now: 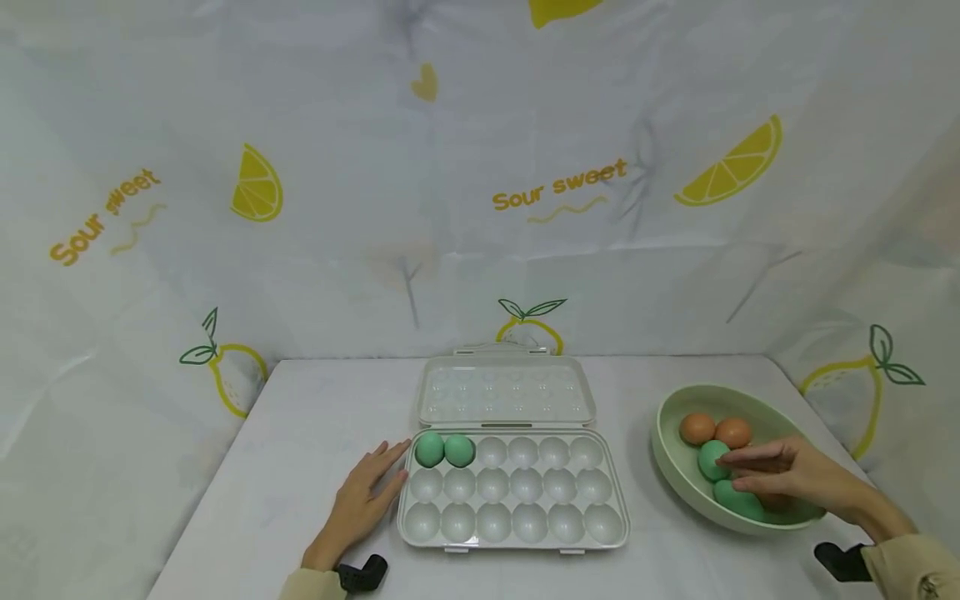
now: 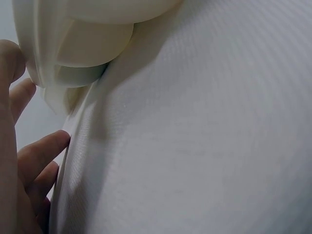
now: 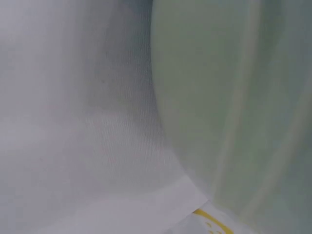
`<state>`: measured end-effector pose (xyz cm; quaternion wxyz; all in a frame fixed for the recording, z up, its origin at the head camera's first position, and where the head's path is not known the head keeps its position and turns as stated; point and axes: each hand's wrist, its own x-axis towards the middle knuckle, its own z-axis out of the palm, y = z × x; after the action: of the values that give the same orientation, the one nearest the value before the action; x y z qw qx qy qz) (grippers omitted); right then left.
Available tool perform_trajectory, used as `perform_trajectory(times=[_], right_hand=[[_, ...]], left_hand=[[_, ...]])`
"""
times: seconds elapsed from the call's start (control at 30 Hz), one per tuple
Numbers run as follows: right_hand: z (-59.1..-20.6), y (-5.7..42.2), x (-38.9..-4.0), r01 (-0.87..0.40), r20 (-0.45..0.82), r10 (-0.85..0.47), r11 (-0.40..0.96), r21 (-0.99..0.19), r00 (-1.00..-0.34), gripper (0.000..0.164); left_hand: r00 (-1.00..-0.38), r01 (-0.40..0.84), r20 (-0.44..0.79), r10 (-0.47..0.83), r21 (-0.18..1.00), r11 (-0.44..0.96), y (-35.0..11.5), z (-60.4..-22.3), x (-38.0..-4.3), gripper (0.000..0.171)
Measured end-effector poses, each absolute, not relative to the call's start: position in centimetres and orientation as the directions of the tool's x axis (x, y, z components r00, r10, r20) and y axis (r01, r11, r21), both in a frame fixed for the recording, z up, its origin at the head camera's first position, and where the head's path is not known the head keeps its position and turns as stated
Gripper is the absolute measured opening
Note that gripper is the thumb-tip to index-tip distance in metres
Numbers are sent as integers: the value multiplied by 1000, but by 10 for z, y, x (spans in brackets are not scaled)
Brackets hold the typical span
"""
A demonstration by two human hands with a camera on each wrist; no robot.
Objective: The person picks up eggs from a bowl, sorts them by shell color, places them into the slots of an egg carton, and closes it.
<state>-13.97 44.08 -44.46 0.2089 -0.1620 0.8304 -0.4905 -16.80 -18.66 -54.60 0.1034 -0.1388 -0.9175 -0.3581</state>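
Observation:
A pale egg tray [image 1: 510, 492] lies in the middle of the table, with two green eggs [image 1: 444, 450] in its back-left cups. At its left edge rests my left hand [image 1: 360, 498], fingers spread and fairly straight; the left wrist view shows fingertips [image 2: 24, 92] against the tray's side. My right hand [image 1: 806, 479] reaches over a light green bowl [image 1: 678, 475]. Its outstretched fingers are at a green egg [image 1: 712, 460], with the thumb above another green egg [image 1: 738, 502]. Two brown eggs [image 1: 697, 428] sit farther back in the bowl, and another brown egg is partly hidden under the hand.
The tray's clear lid [image 1: 506, 392] lies folded back behind it. A white cloth with lemon prints [image 1: 480, 275] hangs at the back and sides of the white table [image 1: 300, 417]. In the right wrist view the bowl's outer wall [image 3: 204, 97] fills the right side.

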Motion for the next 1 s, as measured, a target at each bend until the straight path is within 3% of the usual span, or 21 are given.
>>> perform_trajectory(times=[0.23,0.47,0.77,1.0], right_hand=[[-448,439,-144,-103,-211,-491,537,-837,-845,30],[-455,435,-147,-284,-61,-571,495,-821,-818,27],[-472,433,-149,-344,-1,-654,398,-850,-757,35],[-474,433,-150,-307,-34,-663,390,-868,-748,35]], left_hand=[[-936,339,305,179,629,700,-185,-547,-166,45],[-934,338,315,169,621,708,-185,-546,-165,45],[-925,357,336,178,602,714,-184,-541,-163,44],[-925,357,335,180,599,717,-183,-539,-163,44]])
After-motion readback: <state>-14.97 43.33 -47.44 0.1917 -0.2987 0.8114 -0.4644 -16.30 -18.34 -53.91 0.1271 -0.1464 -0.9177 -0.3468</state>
